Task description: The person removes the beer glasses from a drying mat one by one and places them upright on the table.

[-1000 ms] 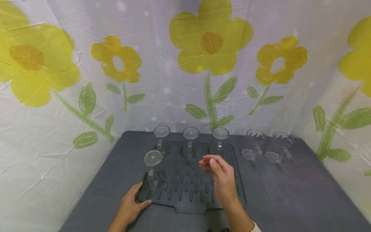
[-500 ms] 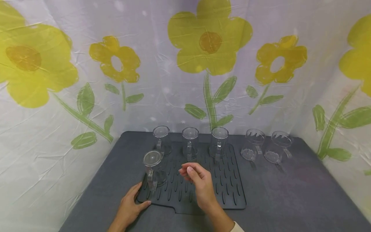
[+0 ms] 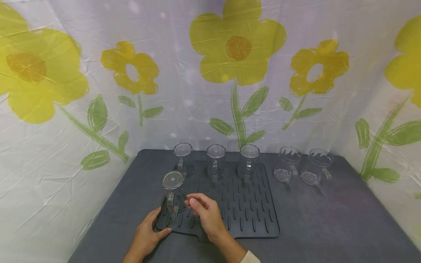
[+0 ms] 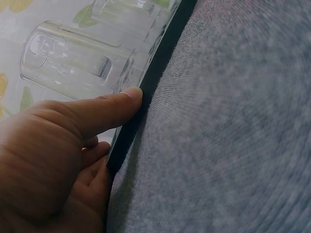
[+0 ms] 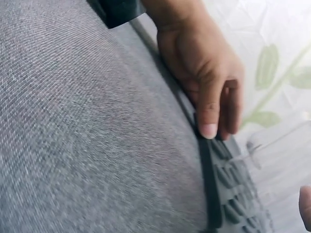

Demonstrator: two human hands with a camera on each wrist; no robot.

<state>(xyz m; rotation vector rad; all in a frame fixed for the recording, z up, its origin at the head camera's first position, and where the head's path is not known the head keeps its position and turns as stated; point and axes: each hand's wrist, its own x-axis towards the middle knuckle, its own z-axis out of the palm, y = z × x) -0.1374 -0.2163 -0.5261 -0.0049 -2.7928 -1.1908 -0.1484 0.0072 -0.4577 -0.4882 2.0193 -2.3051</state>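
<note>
My left hand (image 3: 146, 233) holds the front-left corner of a dark ribbed drying mat (image 3: 260, 232), thumb along the front edge and fingers at the left side. In the left wrist view the thumb (image 4: 112, 109) presses on the mat's rim. My right hand (image 3: 208, 219), fingers loosely bent and holding nothing, hovers over the mat just right of a clear glass mug (image 3: 173, 188). That mug appears upside down, its handle facing me. Whether the right fingertips touch it, I cannot tell. The right wrist view catches a right fingertip (image 5: 305, 206) at its edge.
Behind stand three more clear mugs, the left mug (image 3: 183, 159), middle mug (image 3: 216, 160) and right mug (image 3: 249, 160), seemingly inverted. Two upright mugs, one nearer (image 3: 287, 164) and one farther right (image 3: 316, 167), stand on the grey tabletop (image 3: 329, 226). A flowered curtain (image 3: 177, 109) encloses the table.
My right hand has moved left and slightly toward me, from near the back-right mug on the mat to beside the front-left mug. The left hand and the mugs stay put.
</note>
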